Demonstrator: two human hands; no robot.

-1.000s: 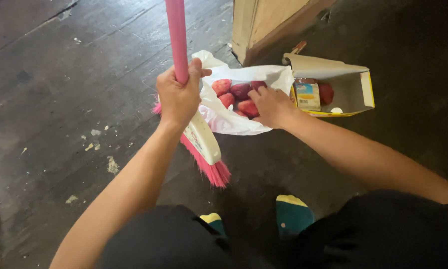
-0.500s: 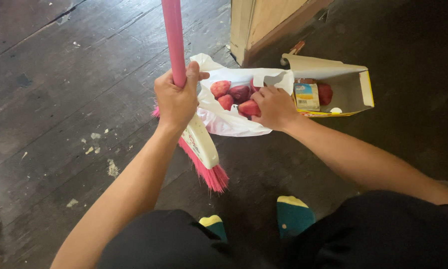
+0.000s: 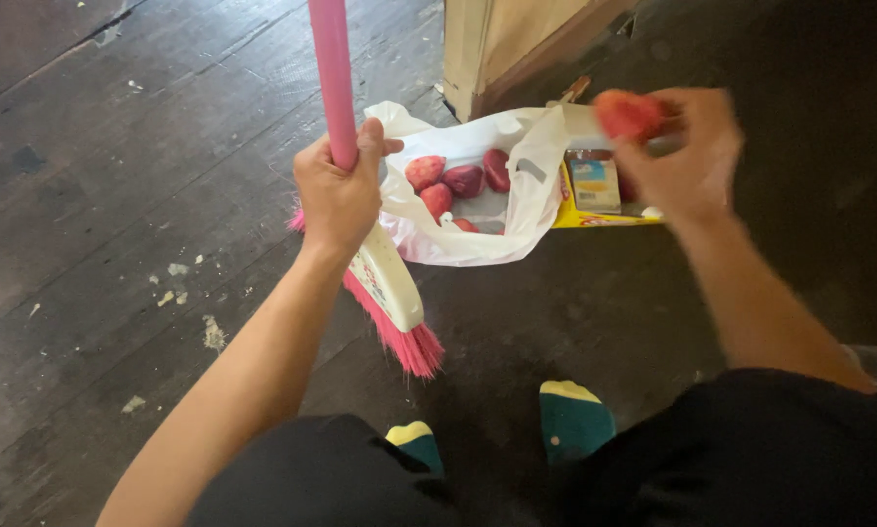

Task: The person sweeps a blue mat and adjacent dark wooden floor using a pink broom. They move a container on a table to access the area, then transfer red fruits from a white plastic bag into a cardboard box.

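Dark wooden floor (image 3: 116, 146) — left hand (image 3: 339, 195) fisted round pink broom (image 3: 333, 78); right hand (image 3: 687, 146) pinches 1 red fruit (image 3: 626, 113) above white bag (image 3: 477, 195), lifting out.

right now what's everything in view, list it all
broom: 1, pink handle and bristles, cream head, upright on floor
plastic bag: 1, white, open on floor
fruits in bag: about 5, red, inside bag
held fruit: 1, red, blurred, above box
cardboard box: 1, yellow-edged, behind bag
debris: several bits, pale, floor left
wooden floor: dark planks
socks: 2, green-yellow
left hand: grips broom
right hand: holds fruit
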